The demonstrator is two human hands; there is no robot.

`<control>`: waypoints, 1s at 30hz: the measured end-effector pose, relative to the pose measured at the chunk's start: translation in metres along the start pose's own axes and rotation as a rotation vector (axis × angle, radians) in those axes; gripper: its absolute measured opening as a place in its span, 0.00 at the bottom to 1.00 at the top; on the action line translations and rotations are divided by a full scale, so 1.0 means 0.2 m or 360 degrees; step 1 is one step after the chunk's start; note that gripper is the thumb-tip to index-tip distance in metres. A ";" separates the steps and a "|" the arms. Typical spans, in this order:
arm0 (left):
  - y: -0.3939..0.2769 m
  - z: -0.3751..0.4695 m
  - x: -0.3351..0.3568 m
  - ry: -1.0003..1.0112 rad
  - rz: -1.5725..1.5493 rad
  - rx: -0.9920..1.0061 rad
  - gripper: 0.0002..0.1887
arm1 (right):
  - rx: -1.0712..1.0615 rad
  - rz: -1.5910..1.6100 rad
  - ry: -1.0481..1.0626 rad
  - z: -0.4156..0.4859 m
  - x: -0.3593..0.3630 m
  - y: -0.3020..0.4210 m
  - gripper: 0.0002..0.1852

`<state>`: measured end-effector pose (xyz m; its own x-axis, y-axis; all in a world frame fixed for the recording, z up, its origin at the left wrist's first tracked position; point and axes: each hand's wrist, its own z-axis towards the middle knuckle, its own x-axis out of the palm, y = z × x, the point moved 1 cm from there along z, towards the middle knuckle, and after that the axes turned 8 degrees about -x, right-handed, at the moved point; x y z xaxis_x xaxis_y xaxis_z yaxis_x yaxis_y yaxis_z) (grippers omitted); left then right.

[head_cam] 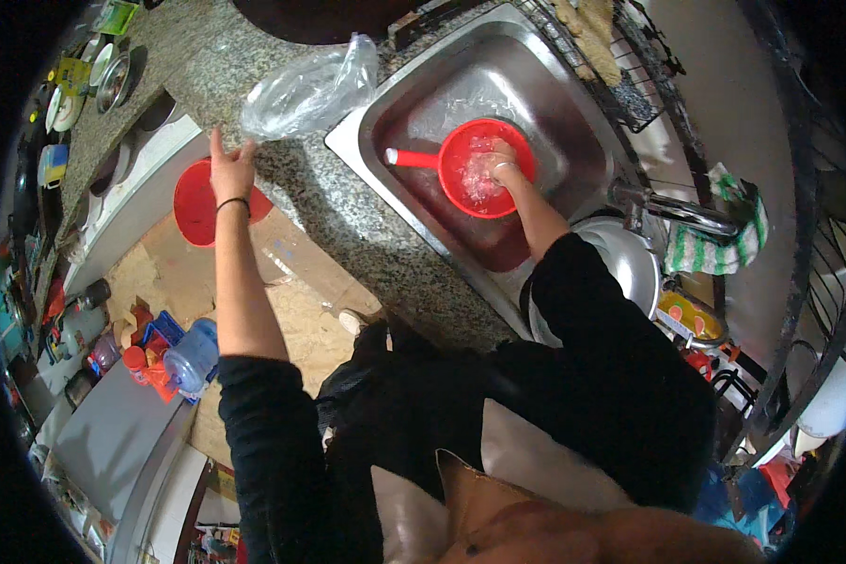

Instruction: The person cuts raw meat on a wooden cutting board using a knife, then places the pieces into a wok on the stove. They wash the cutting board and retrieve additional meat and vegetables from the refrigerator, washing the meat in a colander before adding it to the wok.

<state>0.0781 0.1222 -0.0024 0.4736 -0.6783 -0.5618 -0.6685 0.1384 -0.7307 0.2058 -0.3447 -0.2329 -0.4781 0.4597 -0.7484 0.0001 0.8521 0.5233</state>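
In the steel sink (560, 92) lies a red plastic dipper (458, 201) with water in it, its handle towards the left. My right hand (502, 158) is dipped into its bowl; water splashes around the fingers, and whether they hold anything cannot be told. My left hand (231, 169) is held out over a red bin (194, 211) on the floor, fingers spread, with nothing seen in it. A clear plastic bag (296, 95) rests on the granite counter (289, 176) between the hands.
A chrome faucet (691, 211) and a metal pot (624, 261) stand right of the sink, near a green-striped cloth (708, 247). A dark round pan (310, 17) is at the top. A large water bottle (194, 356) lies at the lower left.
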 end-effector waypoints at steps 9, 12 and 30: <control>-0.22 -0.90 0.64 0.0852 -0.0045 0.0376 0.31 | 0.0253 0.2088 -0.0151 -0.45 -0.33 0.27 0.19; -0.18 -0.94 1.01 0.1777 -0.0420 -0.0668 0.35 | 0.0355 0.2273 -0.0159 -0.49 -0.34 0.30 0.17; -0.14 -1.07 1.27 0.0658 0.0465 0.1241 0.20 | 0.0395 0.2662 -0.0504 -0.37 -0.27 0.30 0.22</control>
<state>0.0938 -0.2092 -0.0416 0.0051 -0.7223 -0.6916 -0.0835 0.6889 -0.7201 0.1654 -0.3362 -0.1309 0.3613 0.8216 0.4409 0.4188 -0.5654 0.7106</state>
